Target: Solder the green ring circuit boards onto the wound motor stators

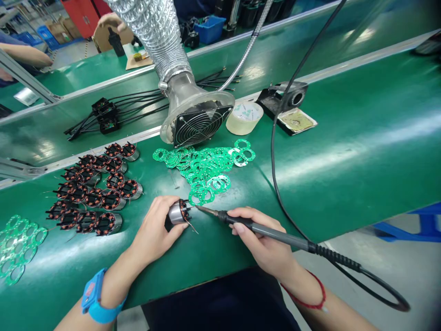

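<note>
My left hand [159, 226] grips a motor stator [177, 213], a silver cylinder with copper windings and black prongs facing right. A loose wire sticks out from its lower right side. My right hand [263, 239] is closed around a soldering iron [275, 233], held like a pen. The iron's tip points left and sits close to the stator's pronged end; whether they touch I cannot tell. Just beyond lies a heap of green ring-shaped circuit boards [206, 163]. Several more stators [105, 224] stand in rows left of my left hand.
A fume extractor hood [198, 115] hangs over the boards. Behind are a tape roll [244, 118], a soldering iron stand [292, 103] and black cables [138, 108]. More green rings [20, 243] lie at far left. The iron's cord [274, 151] loops on the right. Another person's hand [112, 20] shows across the bench.
</note>
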Available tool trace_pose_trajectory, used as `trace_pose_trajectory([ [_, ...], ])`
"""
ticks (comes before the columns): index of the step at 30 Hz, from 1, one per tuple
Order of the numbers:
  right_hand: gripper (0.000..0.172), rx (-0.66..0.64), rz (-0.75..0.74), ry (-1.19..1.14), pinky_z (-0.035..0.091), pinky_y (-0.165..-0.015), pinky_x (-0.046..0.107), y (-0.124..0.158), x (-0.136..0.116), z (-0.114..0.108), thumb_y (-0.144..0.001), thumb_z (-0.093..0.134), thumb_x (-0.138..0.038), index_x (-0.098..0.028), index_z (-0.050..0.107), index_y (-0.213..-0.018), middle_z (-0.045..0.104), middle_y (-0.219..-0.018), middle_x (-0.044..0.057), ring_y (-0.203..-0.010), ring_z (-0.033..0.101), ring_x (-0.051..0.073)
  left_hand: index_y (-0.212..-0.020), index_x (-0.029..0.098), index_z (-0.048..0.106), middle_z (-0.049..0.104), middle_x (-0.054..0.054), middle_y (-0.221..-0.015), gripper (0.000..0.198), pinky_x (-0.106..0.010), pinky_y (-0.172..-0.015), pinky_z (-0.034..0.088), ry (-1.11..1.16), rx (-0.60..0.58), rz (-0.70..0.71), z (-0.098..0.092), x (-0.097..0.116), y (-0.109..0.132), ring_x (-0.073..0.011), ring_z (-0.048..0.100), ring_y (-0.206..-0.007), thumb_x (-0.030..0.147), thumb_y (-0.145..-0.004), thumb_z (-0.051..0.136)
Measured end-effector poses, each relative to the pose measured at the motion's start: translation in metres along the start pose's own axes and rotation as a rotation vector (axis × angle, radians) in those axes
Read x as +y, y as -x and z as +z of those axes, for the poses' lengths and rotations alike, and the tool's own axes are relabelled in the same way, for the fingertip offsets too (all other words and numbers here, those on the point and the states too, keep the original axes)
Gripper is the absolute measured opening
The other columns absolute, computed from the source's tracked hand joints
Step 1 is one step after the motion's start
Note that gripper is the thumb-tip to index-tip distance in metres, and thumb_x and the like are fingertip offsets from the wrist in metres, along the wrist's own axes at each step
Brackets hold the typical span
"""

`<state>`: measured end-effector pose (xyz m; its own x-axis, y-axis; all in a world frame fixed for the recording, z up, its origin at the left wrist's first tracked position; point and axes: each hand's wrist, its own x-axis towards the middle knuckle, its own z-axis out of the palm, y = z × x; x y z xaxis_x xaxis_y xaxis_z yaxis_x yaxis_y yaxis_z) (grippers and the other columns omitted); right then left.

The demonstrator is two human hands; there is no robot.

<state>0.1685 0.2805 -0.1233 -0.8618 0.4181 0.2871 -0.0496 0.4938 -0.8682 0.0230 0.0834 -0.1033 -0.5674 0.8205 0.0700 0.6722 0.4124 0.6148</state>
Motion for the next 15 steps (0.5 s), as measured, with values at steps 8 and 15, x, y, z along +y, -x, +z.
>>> trace_pose_trajectory([
  [8, 0.012, -0.007, -0.014, 0.004, 0.051, -0.053, 0.025, 0.0026, 0.0026, 0.001, -0.086, 0.053, -0.022, -0.02, 0.062, -0.095, 0.068, -0.075, 0.002, -0.061, 0.065, 0.013, -0.12, 0.02, 0.041, 0.054, -0.008, -0.112, 0.041, -0.035, -0.089, 0.042, -0.016, -0.007, -0.006, 0.0018, 0.0002, -0.0011, -0.0212, 0.049, -0.104, 0.02, -0.083, 0.061],
  [15, 0.016, 0.036, -0.091, -0.01, 0.047, -0.054, 0.024, 0.0018, -0.0009, 0.0011, -0.085, 0.055, -0.016, -0.021, 0.059, -0.099, 0.06, -0.073, 0.001, -0.062, 0.058, 0.013, -0.12, 0.02, 0.041, 0.054, -0.007, -0.112, 0.041, -0.036, -0.089, 0.042, -0.052, -0.001, -0.005, 0.0023, 0.0019, -0.001, -0.0213, 0.048, -0.103, 0.019, -0.083, 0.061],
])
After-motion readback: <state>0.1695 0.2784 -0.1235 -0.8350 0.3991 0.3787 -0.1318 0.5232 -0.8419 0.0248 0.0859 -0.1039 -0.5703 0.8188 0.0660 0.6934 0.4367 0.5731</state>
